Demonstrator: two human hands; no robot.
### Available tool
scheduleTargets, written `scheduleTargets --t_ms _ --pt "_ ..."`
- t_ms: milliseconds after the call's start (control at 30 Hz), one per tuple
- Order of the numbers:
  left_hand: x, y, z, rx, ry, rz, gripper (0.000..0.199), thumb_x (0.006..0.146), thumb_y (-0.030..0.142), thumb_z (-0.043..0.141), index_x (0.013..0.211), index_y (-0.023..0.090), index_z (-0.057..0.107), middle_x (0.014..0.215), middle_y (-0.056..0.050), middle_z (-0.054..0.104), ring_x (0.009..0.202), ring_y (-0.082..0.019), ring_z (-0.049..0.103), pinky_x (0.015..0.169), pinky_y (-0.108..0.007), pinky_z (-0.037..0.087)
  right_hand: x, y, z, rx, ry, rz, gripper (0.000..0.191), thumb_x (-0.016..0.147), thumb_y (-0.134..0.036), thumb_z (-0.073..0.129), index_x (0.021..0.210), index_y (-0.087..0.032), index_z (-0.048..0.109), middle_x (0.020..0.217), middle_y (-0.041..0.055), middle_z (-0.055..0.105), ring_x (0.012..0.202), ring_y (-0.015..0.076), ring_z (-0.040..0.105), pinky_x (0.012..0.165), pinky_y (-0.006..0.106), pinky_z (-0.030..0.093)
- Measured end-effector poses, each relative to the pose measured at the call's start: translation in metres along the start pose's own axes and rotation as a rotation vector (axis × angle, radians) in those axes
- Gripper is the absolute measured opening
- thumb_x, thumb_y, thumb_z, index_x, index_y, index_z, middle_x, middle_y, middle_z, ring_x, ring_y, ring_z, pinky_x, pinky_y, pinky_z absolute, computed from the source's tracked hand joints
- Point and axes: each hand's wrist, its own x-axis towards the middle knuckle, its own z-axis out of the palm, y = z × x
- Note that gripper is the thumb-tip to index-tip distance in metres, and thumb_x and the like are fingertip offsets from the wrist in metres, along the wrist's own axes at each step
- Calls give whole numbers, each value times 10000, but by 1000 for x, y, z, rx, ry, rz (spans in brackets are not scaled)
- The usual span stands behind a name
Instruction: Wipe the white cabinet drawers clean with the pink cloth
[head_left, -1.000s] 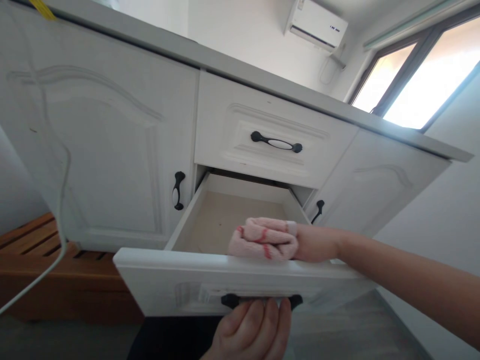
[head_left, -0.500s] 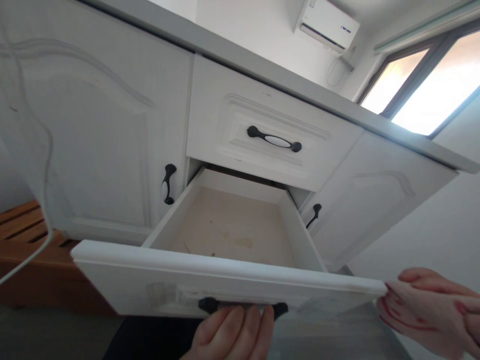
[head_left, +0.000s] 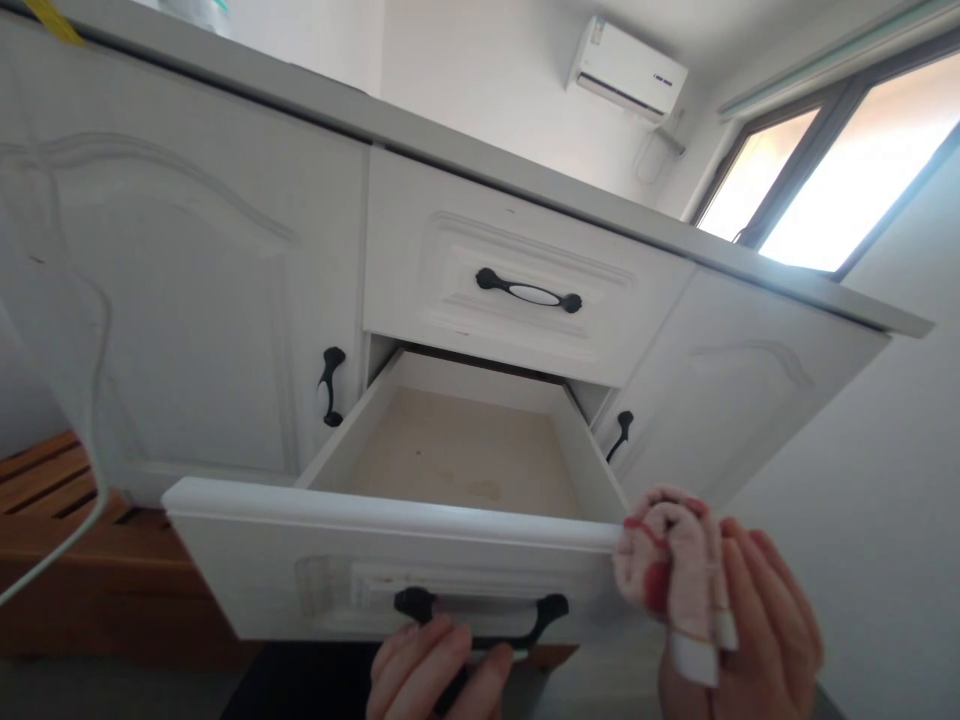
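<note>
A white drawer is pulled out of the cabinet, its pale bottom showing a few small marks. My left hand is at the bottom of the frame, fingers curled at the dark drawer handle, covering part of it. At the right end of the drawer front, my right hand grips a folded pink cloth with red markings and a white tag. The cloth lies against the front's right side and hides that corner.
Above is a shut drawer with a black-and-white handle. Cabinet doors flank the opening below a grey countertop. A white cable hangs at the left over a slatted wooden bench.
My right hand has moved left with the cloth, from beyond the drawer's corner onto its front. My left fingers have shifted slightly left along the handle. The camera view has shifted a little.
</note>
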Motion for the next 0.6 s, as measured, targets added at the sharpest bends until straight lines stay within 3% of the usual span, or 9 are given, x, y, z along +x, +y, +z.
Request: scheduleTargets --t_ms 100,233,333,400,500,600 --pt "-11 -7 -7 31 -170 27 226 793 209 753 997 295 714 1001 -21 649 1021 -177 610 1061 -325 453 -3 -12 16 28 22 -63 641 898 -147 584 1519 -167 427 1511 126 504 1339 372 521 1125 555 425" --pt "-8 -28 -5 -31 -363 58 295 843 173 692 1115 287 692 1156 -33 638 1204 -196 549 1129 -347 392 -3 -9 32 11 -15 -58 656 916 -130 570 1538 -235 391 1491 131 523 1349 354 515 1109 570 426" --pt "0 -45 12 -32 -399 77 392 856 119 631 1223 253 661 1260 -68 602 1289 -234 505 1122 -364 398 6 -2 47 22 -21 29 592 927 -150 570 1501 -240 453 1424 146 577 1321 343 534 1089 573 424" --pt "4 -56 26 -20 -413 93 440 863 117 610 1281 252 634 1307 -75 577 1306 -241 492 1121 -361 395 21 2 56 111 -13 173 468 944 -210 559 1412 -204 553 1341 153 621 1263 338 564 1063 566 432" --pt "4 -71 43 -12 -409 131 475 878 120 594 1325 281 605 1318 -60 575 1313 -220 478 1127 -341 375 53 7 69 354 112 389 386 951 -249 542 1326 -175 591 1226 137 629 1165 298 595 1015 492 461" --pt "1 -84 55 3 -415 169 515 870 130 610 1354 302 580 1343 -51 573 1335 -211 456 1127 -338 362 72 17 83 459 245 420 385 943 -245 525 1317 -169 573 1189 136 598 1120 276 584 989 448 456"
